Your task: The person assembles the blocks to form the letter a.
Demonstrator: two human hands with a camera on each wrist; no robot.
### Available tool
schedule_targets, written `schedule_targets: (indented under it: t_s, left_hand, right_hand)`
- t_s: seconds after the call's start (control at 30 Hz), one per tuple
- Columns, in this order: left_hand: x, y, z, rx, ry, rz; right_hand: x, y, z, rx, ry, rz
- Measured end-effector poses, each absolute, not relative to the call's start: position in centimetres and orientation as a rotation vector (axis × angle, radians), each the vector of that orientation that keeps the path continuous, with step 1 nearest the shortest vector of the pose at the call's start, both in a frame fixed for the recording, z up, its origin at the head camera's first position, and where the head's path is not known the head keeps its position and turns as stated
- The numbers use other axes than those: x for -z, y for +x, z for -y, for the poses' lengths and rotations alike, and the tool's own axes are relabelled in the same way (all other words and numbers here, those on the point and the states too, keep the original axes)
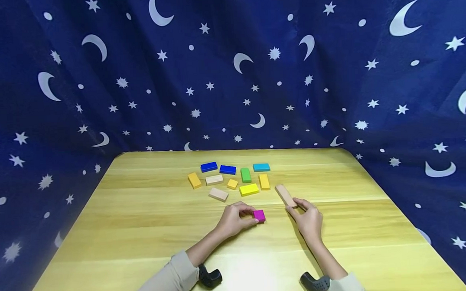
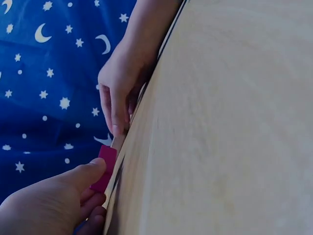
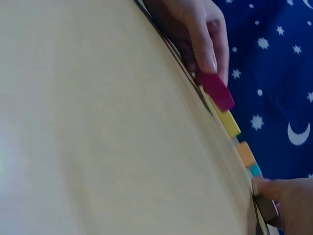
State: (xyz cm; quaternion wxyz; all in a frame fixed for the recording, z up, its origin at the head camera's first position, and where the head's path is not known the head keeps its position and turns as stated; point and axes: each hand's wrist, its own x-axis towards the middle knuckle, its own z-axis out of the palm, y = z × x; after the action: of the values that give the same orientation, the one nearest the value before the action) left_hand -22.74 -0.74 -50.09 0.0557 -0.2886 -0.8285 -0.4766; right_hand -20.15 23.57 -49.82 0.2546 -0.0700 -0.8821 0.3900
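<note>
My left hand (image 1: 233, 219) pinches a small magenta block (image 1: 259, 216) between thumb and fingers, over the middle of the table. In the left wrist view the thumb lies on the face of this magenta block (image 2: 103, 169). To the right, the thumb and fingers of my right hand (image 1: 309, 220) grip the near end of a long, plain wooden block (image 1: 285, 195), which points away to the upper left. The right wrist view has the wooden block (image 3: 265, 208) at the lower right, partly covered by the fingers. A gap separates the two held blocks.
Beyond the hands lie several loose blocks, among them a yellow block (image 1: 249, 189), a green block (image 1: 245, 175), a light blue block (image 1: 261, 167), a dark blue block (image 1: 208, 167) and a plain block (image 1: 218, 194). A starry blue curtain (image 1: 223, 102) surrounds the wooden table (image 1: 142, 223).
</note>
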Motion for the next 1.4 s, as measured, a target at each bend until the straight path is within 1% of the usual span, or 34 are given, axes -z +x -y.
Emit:
schedule_targets:
  t_s: [0.13,0.23,0.3,0.47,0.6,0.73,0.9,1.2,1.4]
  left_hand:
    - [50.2,-22.8,0.9,1.363,-0.89,2.554]
    - [50.2,-22.8,0.9,1.326,-0.899,2.578]
    - [50.3,-22.9,0.8,1.312,-0.903,2.58]
    - [50.5,-23.1,0.5,1.288,-0.917,2.573]
    - [50.5,-23.1,0.5,1.295,-0.932,2.571]
    - [50.4,-23.1,0.5,1.292,-0.938,2.568]
    - [50.3,-22.8,-0.4,1.282,-0.946,2.565]
    - [50.5,-22.3,-3.0,1.265,-0.92,2.519]
    - [50.7,-22.3,-3.7,1.27,-0.875,2.494]
  right_hand:
    - [49.8,-19.3,-22.8,-1.145,-0.192,2.381]
    - [49.2,-19.4,-22.9,-1.237,-0.115,2.396]
    - [48.5,-19.9,-23.6,-1.272,0.027,2.434]
    - [46.1,-21.5,-25.8,-1.354,0.509,2.555]
    - [46.0,-22.9,-27.0,-1.352,0.715,2.636]
    - [47.7,-23.9,-27.8,-1.235,0.767,2.701]
    - [49.0,-24.0,-27.7,-1.185,0.765,2.678]
    - [48.9,-23.5,-26.2,-1.292,0.808,2.644]
    - [48.6,-23.5,-25.3,-1.199,0.847,2.648]
